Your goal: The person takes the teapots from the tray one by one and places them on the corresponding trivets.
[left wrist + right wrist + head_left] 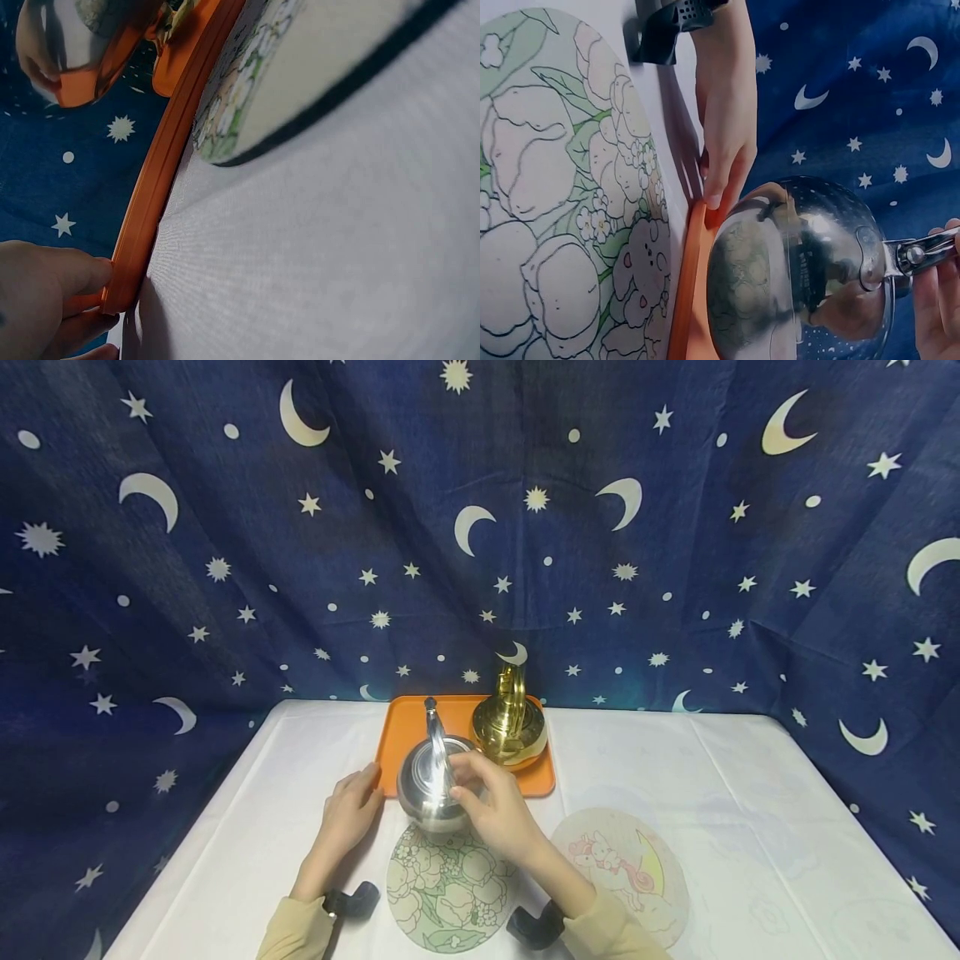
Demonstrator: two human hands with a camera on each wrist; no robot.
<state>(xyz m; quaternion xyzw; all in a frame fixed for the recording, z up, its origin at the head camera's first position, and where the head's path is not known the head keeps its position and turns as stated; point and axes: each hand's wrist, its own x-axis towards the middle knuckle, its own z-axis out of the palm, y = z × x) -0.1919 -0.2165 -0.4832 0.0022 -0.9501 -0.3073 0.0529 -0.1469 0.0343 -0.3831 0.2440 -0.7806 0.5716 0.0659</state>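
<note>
A shiny silver kettle (417,787) with an upright handle is over the front of an orange tray (397,735) in the head view. My right hand (498,810) grips that handle from the right side; in the right wrist view its fingers (934,307) curl under the metal. At the tray's front left corner my left hand (348,810) pinches the rim, thumb above and fingers lower in the left wrist view. Towards the back right of the tray stands a gold kettle (528,745), its handle up, with neither hand on it.
In front of the tray lies a round mat with a flower pattern (450,897). A second round mat with a pink unicorn (630,881) is to its right. White cloth (750,827) covers the table. Behind it hangs a dark blue curtain (450,468) with moons and stars.
</note>
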